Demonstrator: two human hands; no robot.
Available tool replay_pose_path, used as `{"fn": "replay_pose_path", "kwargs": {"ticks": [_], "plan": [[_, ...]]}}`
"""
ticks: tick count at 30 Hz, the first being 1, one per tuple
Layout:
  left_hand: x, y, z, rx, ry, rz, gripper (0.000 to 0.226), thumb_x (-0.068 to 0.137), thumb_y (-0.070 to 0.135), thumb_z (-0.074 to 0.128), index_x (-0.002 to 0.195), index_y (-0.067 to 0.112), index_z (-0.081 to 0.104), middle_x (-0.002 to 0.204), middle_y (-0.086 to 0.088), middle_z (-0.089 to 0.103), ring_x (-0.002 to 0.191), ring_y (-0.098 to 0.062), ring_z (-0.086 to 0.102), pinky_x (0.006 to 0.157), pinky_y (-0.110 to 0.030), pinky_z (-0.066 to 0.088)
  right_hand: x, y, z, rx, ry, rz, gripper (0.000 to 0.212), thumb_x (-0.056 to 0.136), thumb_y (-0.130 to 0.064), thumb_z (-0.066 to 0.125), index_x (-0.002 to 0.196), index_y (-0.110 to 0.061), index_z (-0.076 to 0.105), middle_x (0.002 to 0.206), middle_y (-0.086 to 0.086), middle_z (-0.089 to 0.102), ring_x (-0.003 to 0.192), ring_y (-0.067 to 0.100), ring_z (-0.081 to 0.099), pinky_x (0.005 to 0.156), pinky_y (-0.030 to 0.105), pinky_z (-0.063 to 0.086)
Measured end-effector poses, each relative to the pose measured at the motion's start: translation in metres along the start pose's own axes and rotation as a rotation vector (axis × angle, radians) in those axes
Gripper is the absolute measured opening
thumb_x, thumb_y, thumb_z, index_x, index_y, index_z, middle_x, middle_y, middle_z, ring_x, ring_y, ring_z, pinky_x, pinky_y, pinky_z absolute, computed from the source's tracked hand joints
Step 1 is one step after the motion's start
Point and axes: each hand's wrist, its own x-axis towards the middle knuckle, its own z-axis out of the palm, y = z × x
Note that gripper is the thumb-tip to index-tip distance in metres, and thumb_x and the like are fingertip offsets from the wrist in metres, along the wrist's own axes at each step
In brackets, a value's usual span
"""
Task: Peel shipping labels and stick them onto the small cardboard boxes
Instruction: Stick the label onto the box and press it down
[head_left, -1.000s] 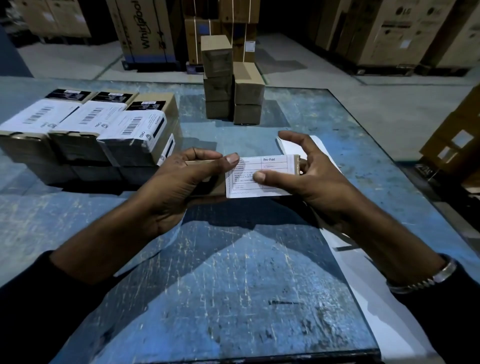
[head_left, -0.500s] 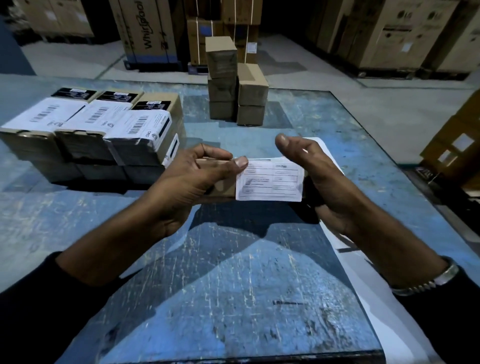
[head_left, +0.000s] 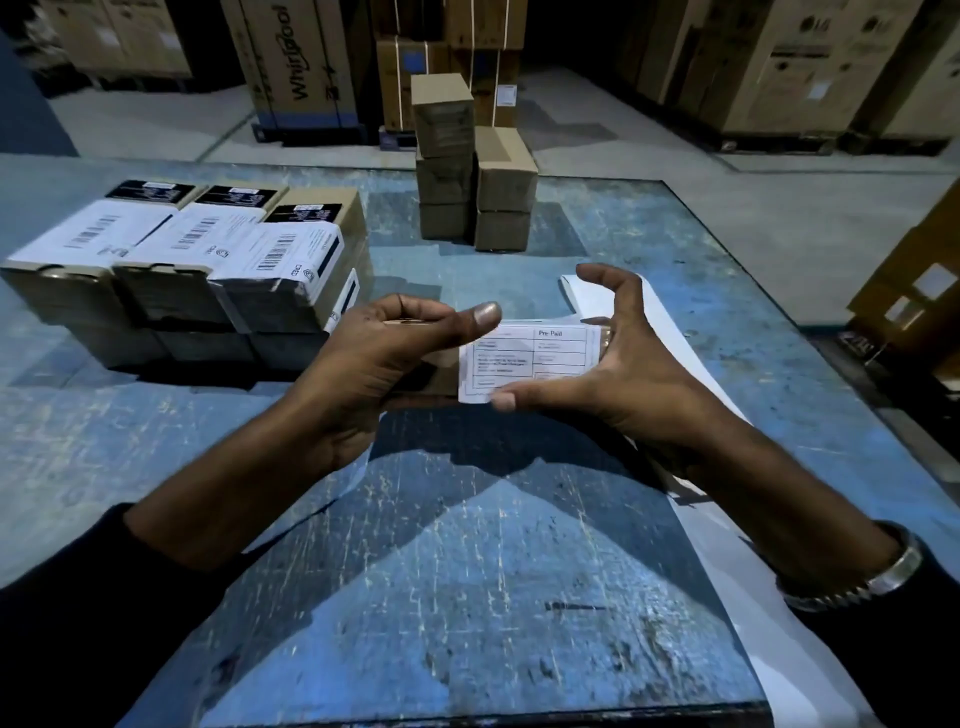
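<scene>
The white shipping label (head_left: 527, 359) on the small box reads "Pre-Paid" in its top right cell; the lines under it are too blurred to read. A tall carton (head_left: 296, 62) on the floor behind the table says "Whirlpool", running vertically. The barcoded white labels (head_left: 280, 249) on the stacked boxes at left stay illegible.

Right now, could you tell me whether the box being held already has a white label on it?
Yes, a white Pre-Paid label lies on the small box, which the left hand grips.
</scene>
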Motion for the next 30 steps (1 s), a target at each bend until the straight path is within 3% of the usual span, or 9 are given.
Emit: {"fn": "replay_pose_path", "kwargs": {"ticks": [4, 7, 10, 13, 18, 21, 24, 26, 30], "plan": [[0.002, 0.002, 0.0, 0.041, 0.077, 0.074, 0.057, 0.06, 0.023, 0.096, 0.105, 0.01, 0.064, 0.077, -0.002, 0.08, 0.066, -0.012, 0.077, 0.049, -0.019, 0.053, -0.002, -0.004, -0.001, 0.003, -0.083, 0.016, 0.132, 0.055, -0.02, 0.105, 0.155, -0.043, 0.022, 0.116, -0.002, 0.063, 0.087, -0.009, 0.07, 0.078, 0.012, 0.057], [0.003, 0.001, -0.001, 0.068, 0.056, 0.096, 0.061, 0.056, 0.025, 0.094, 0.108, 0.009, 0.064, 0.069, 0.005, 0.075, 0.057, -0.002, 0.07, 0.046, -0.016, 0.049, 0.004, -0.003, -0.002, 0.179, -0.062, 0.089, 0.122, 0.044, -0.048, 0.108, 0.146, -0.047, 0.041, 0.131, 0.009, 0.068, 0.107, 0.017, 0.076, 0.098, 0.041, 0.062], [0.004, 0.0, -0.006, 0.112, 0.006, 0.123, 0.072, 0.047, 0.029, 0.097, 0.109, 0.013, 0.064, 0.091, -0.004, 0.077, 0.071, -0.006, 0.074, 0.054, -0.019, 0.055, 0.007, 0.0, -0.007, 0.262, -0.012, 0.106, 0.109, 0.044, -0.051, 0.108, 0.138, -0.04, 0.053, 0.125, 0.016, 0.073, 0.109, 0.031, 0.077, 0.101, 0.054, 0.06], [0.007, -0.004, -0.012, 0.12, -0.089, 0.133, 0.077, 0.043, 0.019, 0.099, 0.111, 0.015, 0.061, 0.111, -0.011, 0.078, 0.1, -0.024, 0.08, 0.07, -0.029, 0.064, 0.007, -0.001, -0.008, 0.338, 0.054, 0.122, 0.096, 0.051, -0.037, 0.104, 0.134, -0.028, 0.057, 0.119, 0.017, 0.076, 0.101, 0.03, 0.079, 0.094, 0.052, 0.063], [0.01, -0.006, -0.017, 0.225, -0.097, 0.198, 0.078, 0.045, 0.023, 0.109, 0.11, 0.025, 0.066, 0.118, -0.007, 0.076, 0.113, -0.03, 0.074, 0.091, -0.048, 0.065, 0.008, -0.005, -0.008, 0.439, 0.083, 0.157, 0.087, 0.058, -0.03, 0.098, 0.134, -0.024, 0.057, 0.107, 0.015, 0.081, 0.094, 0.027, 0.08, 0.083, 0.048, 0.065], [0.007, -0.002, -0.015, 0.251, -0.082, 0.254, 0.075, 0.055, 0.026, 0.103, 0.119, 0.021, 0.065, 0.115, -0.001, 0.076, 0.105, -0.022, 0.073, 0.079, -0.045, 0.062, 0.009, -0.007, -0.009, 0.5, 0.085, 0.18, 0.091, 0.053, -0.034, 0.097, 0.133, -0.024, 0.055, 0.101, 0.015, 0.082, 0.094, 0.03, 0.077, 0.087, 0.057, 0.061], [0.006, -0.002, -0.013, 0.235, -0.066, 0.286, 0.068, 0.062, 0.019, 0.098, 0.122, 0.016, 0.066, 0.114, -0.002, 0.078, 0.098, -0.016, 0.074, 0.07, -0.034, 0.061, 0.011, -0.005, -0.013, 0.549, 0.062, 0.156, 0.092, 0.052, -0.022, 0.097, 0.136, -0.022, 0.057, 0.107, 0.014, 0.081, 0.098, 0.03, 0.079, 0.079, 0.046, 0.068], [0.007, -0.004, -0.014, 0.196, -0.06, 0.274, 0.067, 0.063, 0.013, 0.097, 0.123, 0.011, 0.067, 0.115, -0.004, 0.079, 0.103, -0.019, 0.077, 0.072, -0.027, 0.061, 0.01, -0.003, -0.016, 0.493, 0.044, 0.117, 0.098, 0.048, -0.017, 0.098, 0.137, -0.022, 0.059, 0.111, 0.011, 0.081, 0.103, 0.029, 0.079, 0.08, 0.042, 0.067], [0.01, -0.004, -0.017, 0.149, -0.077, 0.205, 0.073, 0.057, 0.015, 0.096, 0.123, 0.012, 0.066, 0.118, -0.006, 0.078, 0.112, -0.026, 0.075, 0.082, -0.036, 0.065, 0.006, -0.002, -0.019, 0.344, -0.027, 0.055, 0.111, 0.044, -0.012, 0.099, 0.144, -0.032, 0.054, 0.125, 0.011, 0.075, 0.109, 0.024, 0.077, 0.085, 0.037, 0.065]]}}
